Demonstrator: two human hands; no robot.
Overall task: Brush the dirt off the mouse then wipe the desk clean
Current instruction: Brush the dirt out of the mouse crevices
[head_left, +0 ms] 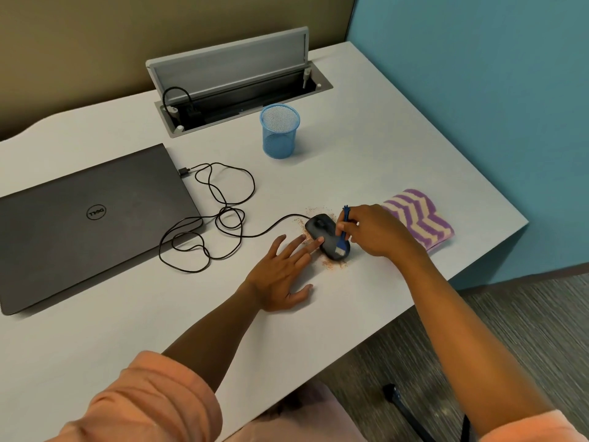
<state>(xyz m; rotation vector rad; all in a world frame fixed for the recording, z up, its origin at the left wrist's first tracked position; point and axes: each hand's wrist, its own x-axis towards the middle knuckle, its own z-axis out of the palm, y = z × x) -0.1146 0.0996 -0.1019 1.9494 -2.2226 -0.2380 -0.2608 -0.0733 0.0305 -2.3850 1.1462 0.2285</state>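
Right hand (379,231) pinches the blue brush (342,232), bristles on the rear of the mouse (326,236) mid-desk (318,314), left hand (280,272) flat, fingertips bracing it: short strokes, sweep the dirt (331,264) toward one pile, striped cloth (417,220) next.

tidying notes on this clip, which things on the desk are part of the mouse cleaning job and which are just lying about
Part of the job:
mouse, steadied by the left hand
blue brush, held by the right hand
dirt scattered around the mouse
striped cloth
desk

Just lying about:
closed laptop
blue mesh cup
open cable box
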